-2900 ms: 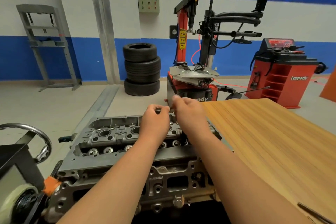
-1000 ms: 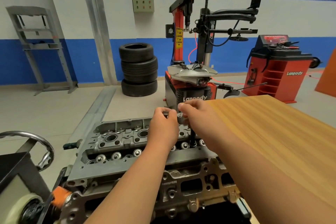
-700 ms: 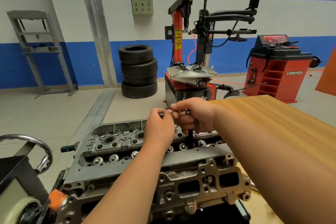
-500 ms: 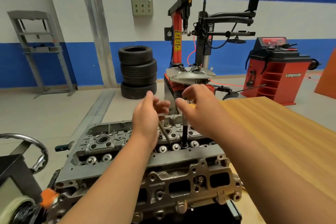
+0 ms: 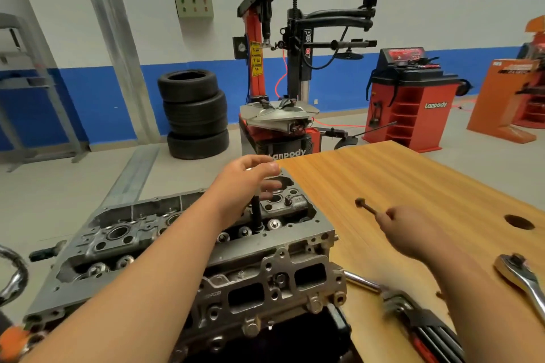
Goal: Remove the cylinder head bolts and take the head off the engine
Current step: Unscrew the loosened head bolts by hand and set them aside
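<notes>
Right hand [image 5: 404, 233] pinches head bolt [image 5: 366, 207] by shank, bolt head pointing far-left, above table [image 5: 413, 177]. Left hand [image 5: 240, 186] grips upright extension bar [image 5: 256, 212] seated in cylinder head [image 5: 265, 250].

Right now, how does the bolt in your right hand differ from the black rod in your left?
The bolt is brownish, the rod black. The bolt slants free over the table in the right hand; the rod stands upright in the cylinder head, left hand gripping its top. Both are slim.

Left hand [image 5: 244, 178] grips tool [image 5: 256, 212] on cylinder head [image 5: 118, 233], right hand [image 5: 404, 230] holds bolt [image 5: 365, 207] (over table [image 5: 383, 174]).
</notes>
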The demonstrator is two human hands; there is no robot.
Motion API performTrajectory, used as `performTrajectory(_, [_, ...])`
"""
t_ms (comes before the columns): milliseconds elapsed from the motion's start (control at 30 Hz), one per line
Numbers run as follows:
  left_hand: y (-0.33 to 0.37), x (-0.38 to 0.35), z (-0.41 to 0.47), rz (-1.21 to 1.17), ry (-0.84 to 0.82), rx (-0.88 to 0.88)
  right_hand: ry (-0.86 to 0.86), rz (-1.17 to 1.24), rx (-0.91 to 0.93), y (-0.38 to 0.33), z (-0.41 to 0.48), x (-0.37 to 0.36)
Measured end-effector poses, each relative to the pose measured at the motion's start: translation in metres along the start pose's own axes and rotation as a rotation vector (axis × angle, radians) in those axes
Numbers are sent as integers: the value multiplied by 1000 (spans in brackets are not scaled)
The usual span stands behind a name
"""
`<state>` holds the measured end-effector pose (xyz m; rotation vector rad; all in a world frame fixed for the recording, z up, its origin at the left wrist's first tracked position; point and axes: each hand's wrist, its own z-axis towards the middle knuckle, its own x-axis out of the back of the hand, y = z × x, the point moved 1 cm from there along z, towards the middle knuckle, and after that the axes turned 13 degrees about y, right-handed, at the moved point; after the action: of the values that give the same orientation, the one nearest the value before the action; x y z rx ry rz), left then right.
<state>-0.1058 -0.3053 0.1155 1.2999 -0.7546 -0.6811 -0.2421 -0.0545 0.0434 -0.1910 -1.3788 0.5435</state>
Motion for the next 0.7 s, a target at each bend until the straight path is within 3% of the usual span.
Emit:
performTrajectory(167, [5, -7, 11, -116, -279, 180, -158, -143, -107, 54, -7, -47])
performTrajectory(233, [3, -8, 11, -145, -266, 221, -121, -252, -117, 52, -8, -48])
performTrajectory(333, [1, -20, 7, -87, 70, 138, 23, -372, -2, 20, -13, -39])
performTrajectory(433, [3, -36, -3, 34, 554, 37, 110, -89, 161, -47, -20, -19])
performTrajectory(500, [3, -43, -8, 64, 705, -36, 157, 182, 233, -94, -22, -5])
performTrajectory(600, [-6, -33, -5, 119, 573, -64, 220, 525, 370, -155, -20, 5])
performTrajectory(700, [6, -13, 7, -27, 390, 38, 181, 365, 432, -184, -7, -4])
